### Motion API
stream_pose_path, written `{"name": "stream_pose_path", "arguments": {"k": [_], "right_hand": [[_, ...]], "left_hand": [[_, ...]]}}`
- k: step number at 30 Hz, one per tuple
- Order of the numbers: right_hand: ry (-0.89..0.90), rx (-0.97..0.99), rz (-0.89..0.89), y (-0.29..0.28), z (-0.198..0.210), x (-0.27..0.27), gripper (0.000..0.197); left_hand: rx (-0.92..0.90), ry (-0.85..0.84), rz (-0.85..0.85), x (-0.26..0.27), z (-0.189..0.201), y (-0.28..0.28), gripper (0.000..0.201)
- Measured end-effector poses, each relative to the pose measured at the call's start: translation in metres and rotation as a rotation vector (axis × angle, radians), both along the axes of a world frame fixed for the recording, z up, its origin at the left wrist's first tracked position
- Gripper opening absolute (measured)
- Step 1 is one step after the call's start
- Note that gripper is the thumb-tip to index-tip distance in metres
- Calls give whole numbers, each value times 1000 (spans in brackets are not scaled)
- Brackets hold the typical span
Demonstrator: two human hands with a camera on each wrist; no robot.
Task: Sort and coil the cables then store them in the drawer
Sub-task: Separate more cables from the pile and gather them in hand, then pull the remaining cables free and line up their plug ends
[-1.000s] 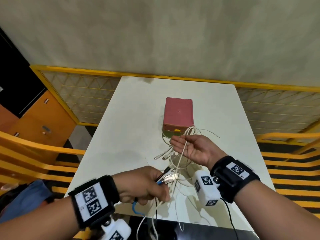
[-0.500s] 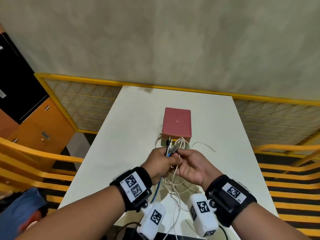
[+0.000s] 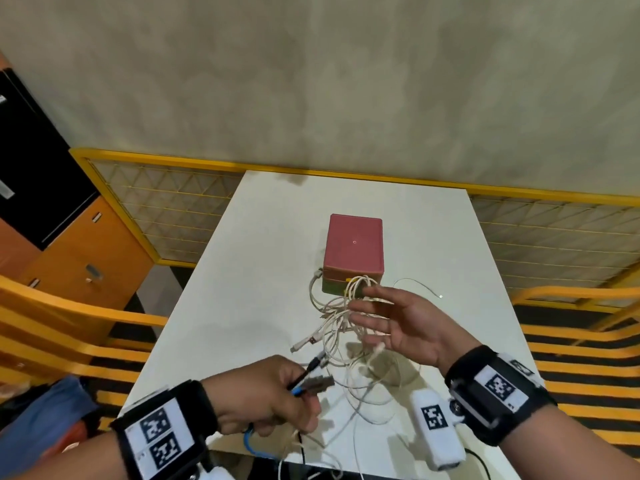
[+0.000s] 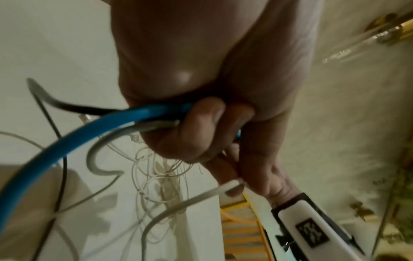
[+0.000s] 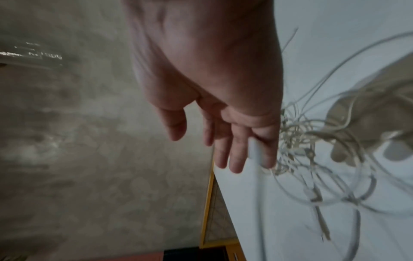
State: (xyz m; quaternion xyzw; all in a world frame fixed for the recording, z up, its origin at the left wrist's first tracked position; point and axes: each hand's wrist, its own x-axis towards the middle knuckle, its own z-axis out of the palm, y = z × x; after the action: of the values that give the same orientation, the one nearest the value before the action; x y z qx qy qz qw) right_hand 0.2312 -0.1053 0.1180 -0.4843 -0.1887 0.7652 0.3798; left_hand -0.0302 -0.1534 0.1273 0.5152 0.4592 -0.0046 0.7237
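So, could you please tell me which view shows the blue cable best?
The left wrist view: the blue cable fills the frame, gripped by the left hand. The head view shows only short bits; the right wrist view shows none.

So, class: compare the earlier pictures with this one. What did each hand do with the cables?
The hands parted. The left hand, still gripping the blue cable and plug ends, drew back toward the person. The right hand let go and opened, white cables draped over its fingers. The red box stayed put.

Both bare forearms wear black wristbands (image 3: 498, 393) bearing white square-patterned tags and white camera pods (image 3: 437, 429).
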Motion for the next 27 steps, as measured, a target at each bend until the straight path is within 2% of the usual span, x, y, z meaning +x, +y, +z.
{"name": "stream_pose_path", "arguments": {"k": [3,6,9,12,15,18,21,23,26,27], "right_hand": [[-91,4,-158,2,3,27,13],[-153,26,-253,5,5,46,12],[-220,59,-270,6,5,49,14],[-313,127,-211,8,4,32,11],[-377,217,-92,20,-2,0,11],[-490,313,44,41,-8,-38,14],[-726,432,181,68,-21,-73,19],[-938,477,332,88,-37,-93,24],[-1297,456,542,107,-58,-115,14],[-1370,440,583,110,-66,-118,17]], "left_hand": [[59,89,-225,-3,2,-3,11],[84,150,-328,1,2,-4,4],[129,206,-308,6,-1,-3,23],[132,144,-141,11,-1,1,29],[63,-43,63,12,5,7,18],[41,-211,261,9,8,16,24],[54,-321,475,7,9,27,36],[88,-369,571,4,11,35,41],[93,-448,693,-2,11,47,43],[82,-477,731,-5,10,52,43]]}}
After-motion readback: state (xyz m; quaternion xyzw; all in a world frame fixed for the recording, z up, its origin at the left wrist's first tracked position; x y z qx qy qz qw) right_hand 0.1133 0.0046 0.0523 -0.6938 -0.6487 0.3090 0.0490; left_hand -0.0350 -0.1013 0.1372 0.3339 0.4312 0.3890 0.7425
